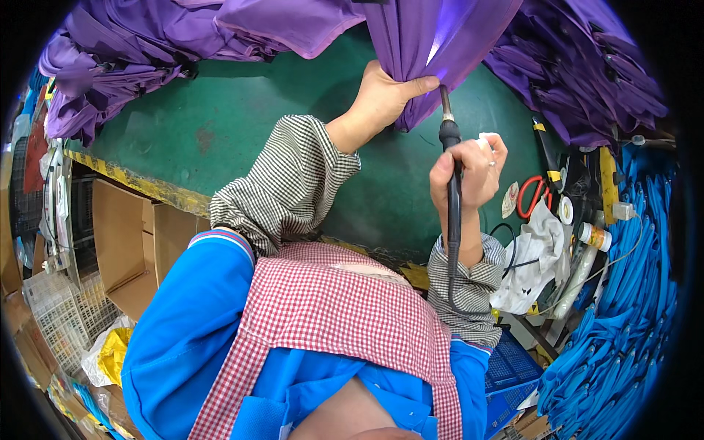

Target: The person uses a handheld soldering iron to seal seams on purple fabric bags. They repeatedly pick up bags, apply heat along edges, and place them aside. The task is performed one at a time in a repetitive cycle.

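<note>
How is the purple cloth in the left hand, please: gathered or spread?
Gathered: folds in the purple cloth converge toward the left hand.

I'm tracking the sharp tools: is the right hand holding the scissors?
No, the right hand grips a black corded tool; the scissors lie on the green table.

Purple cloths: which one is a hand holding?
The middle purple cloth: the left hand pinches it. The left purple pile and right purple pile have no hand on them.
</note>
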{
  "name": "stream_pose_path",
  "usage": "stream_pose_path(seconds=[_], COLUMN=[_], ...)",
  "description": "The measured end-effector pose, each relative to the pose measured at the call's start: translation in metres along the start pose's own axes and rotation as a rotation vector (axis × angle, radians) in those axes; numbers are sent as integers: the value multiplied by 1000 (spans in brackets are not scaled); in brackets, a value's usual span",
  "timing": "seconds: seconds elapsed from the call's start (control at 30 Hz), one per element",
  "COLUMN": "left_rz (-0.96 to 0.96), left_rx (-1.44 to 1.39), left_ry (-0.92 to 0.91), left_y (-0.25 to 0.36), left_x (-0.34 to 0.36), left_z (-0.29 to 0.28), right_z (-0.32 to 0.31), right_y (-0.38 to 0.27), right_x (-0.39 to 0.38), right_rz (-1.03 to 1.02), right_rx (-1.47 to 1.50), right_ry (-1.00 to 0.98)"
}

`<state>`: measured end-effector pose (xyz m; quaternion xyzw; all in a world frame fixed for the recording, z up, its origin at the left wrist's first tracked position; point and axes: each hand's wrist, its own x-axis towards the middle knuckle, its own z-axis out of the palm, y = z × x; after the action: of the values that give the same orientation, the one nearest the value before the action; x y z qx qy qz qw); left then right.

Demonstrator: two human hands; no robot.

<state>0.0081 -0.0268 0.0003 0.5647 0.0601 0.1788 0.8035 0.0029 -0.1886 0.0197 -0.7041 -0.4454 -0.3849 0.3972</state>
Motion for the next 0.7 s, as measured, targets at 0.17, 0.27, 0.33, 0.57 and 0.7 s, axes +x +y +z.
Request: stream_pose_path(seconds=[0.17, 0.27, 0.33, 0.57, 0.7], left_rz=[73, 182, 135, 195, 100], left_rx=[13, 33, -22, 87, -1], left_ry=[-51, -19, -40, -17, -117], left_y=[13, 39, 36, 37, 43], left_x=[7, 9, 7, 9, 12], left_z=[-15, -16, -7, -13, -8], right_z=[-16, 18, 47, 70, 64], right_y=[-13, 12, 7, 4, 7], right_x=[11, -8, -9, -3, -6], right_rz=[152, 605, 736, 939, 932], right_rx=[279, 333, 493, 661, 672], right_ry=[241, 124, 159, 524, 432])
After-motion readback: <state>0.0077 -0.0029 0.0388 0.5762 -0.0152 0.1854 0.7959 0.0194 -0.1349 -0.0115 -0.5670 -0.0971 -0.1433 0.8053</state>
